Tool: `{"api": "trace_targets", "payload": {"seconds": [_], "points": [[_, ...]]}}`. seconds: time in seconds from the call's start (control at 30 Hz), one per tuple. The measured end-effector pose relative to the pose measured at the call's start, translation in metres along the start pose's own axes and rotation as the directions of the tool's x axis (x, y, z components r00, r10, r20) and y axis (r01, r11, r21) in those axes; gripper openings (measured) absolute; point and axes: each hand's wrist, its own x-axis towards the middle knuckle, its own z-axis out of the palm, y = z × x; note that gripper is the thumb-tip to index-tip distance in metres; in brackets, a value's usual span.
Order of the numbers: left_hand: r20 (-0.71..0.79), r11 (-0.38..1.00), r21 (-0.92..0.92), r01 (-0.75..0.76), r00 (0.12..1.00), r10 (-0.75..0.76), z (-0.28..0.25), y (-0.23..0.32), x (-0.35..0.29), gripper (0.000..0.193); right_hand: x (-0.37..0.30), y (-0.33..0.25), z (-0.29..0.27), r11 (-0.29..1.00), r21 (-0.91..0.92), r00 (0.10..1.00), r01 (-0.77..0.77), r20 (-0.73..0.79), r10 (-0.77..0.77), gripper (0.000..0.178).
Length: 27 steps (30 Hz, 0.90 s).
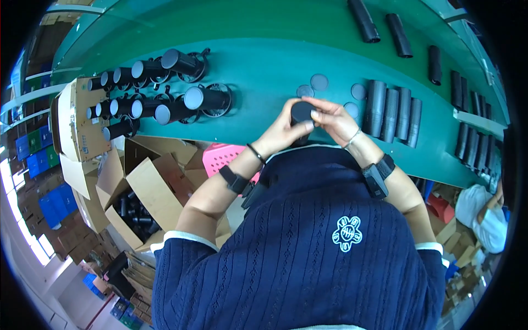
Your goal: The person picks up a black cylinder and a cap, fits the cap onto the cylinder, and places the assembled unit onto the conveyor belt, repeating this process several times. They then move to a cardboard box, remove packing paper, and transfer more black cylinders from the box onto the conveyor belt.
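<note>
Close to my body at the bench's near edge, both hands are at a black cylinder with a round, flat dark top. My left hand wraps round its side, thumb at the near rim. My right hand presses its thumb and fingers against the right edge of the top. The cylinder's lower part is mostly hidden by my hands and shirt. Just beyond my fingers lie thin grey discs, with another grey disc to the right. Several ribbed black tubes lie side by side right of my right hand.
On the left of the green bench stand several black cylinders with grey tops and round bases. More black tubes lie at the far right. Open cardboard boxes and a pink perforated basket sit below left. Another person's arm shows at right.
</note>
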Motion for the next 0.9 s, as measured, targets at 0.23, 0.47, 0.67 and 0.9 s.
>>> {"api": "trace_targets", "payload": {"seconds": [0.23, 0.47, 0.67, 0.9], "points": [[0.081, 0.964, 0.231, -0.131, 0.99, 0.115, -0.005, 0.015, -0.005, 0.064, -0.015, -0.023, 0.0, 0.91, -0.344, 0.959, 0.234, 0.235, -0.158, 0.059], [0.166, 0.972, 0.154, -0.176, 0.975, 0.15, -0.013, 0.001, 0.005, 0.064, -0.017, -0.026, 0.004, 0.705, -0.609, 0.932, 0.362, 0.224, -0.285, 0.06], [0.101, 0.909, 0.38, -0.17, 0.985, 0.142, 0.004, 0.01, 0.013, 0.062, -0.021, -0.023, 0.0, 0.756, -0.611, 0.966, 0.237, 0.067, -0.249, 0.055], [0.141, 0.795, 0.599, -0.097, 0.99, 0.014, 0.005, -0.002, 0.031, 0.065, -0.02, -0.023, -0.022, 0.837, -0.542, 0.997, 0.076, 0.022, -0.076, 0.042]]}}
